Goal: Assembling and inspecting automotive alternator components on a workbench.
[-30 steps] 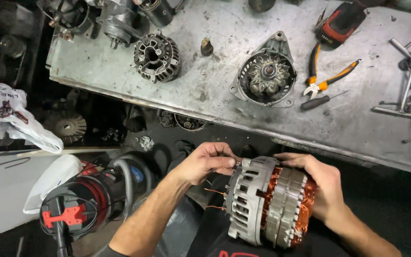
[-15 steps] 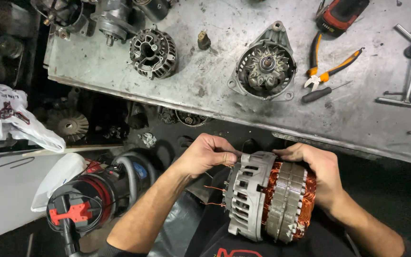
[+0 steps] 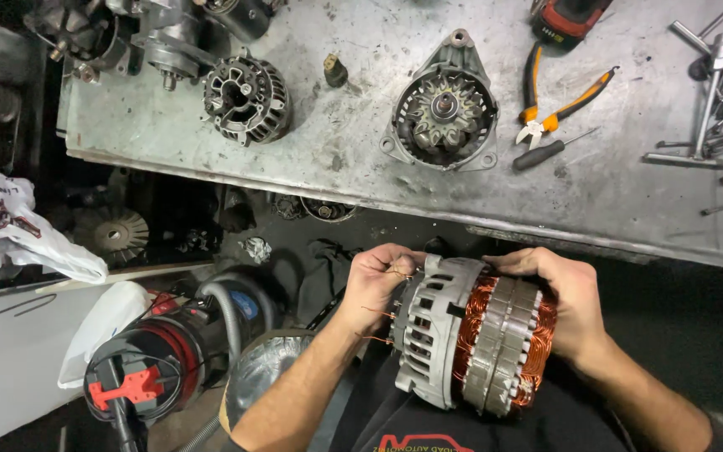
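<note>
An alternator stator assembly (image 3: 470,339), a silver finned housing with copper windings, rests against my lap below the bench edge. My right hand (image 3: 566,310) wraps over its right side and top, gripping it. My left hand (image 3: 376,280) is closed at the housing's left face, fingers pinching thin copper lead wires (image 3: 378,314) that stick out there.
The grey metal workbench (image 3: 336,151) carries an open alternator housing (image 3: 445,113), a black finned end cover (image 3: 246,99), orange-handled pliers (image 3: 558,105), a screwdriver (image 3: 546,152) and metal tools at the right (image 3: 713,100). Below left stand a red and black vacuum (image 3: 140,377) and a white bag (image 3: 10,226).
The view has shifted slightly lower over the bench. Both hands stay on the stator assembly; my left fingers have worked a little at the lead wires.
</note>
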